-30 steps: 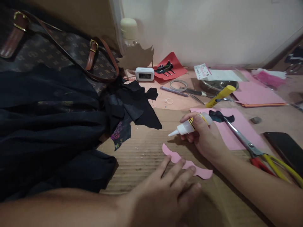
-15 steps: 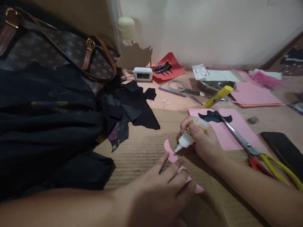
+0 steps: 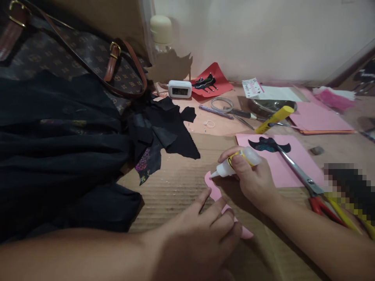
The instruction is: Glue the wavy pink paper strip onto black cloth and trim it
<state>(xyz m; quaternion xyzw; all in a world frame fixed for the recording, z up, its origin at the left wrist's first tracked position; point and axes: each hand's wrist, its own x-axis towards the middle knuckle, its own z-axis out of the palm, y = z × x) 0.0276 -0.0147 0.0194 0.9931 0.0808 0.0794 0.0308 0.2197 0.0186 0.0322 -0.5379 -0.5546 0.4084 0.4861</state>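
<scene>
Your left hand [image 3: 195,240] lies spread over the pink wavy strip [image 3: 216,192] on the cardboard [image 3: 164,203], its fingers on the paper, while your right hand [image 3: 255,180] is wrapped around the white squeeze bottle [image 3: 225,169], whose nozzle [image 3: 214,175] is at the strip's far end. For a neat result, please press the strip flat close to the nozzle, squeeze softly, and leave your fingertips outside the nozzle's path.

A pinkish table [image 3: 336,149] carries ridged cardboard [image 3: 166,199] (a wavy pink strip [image 3: 215,192] lies on it) and a white clock [image 3: 179,90].
</scene>
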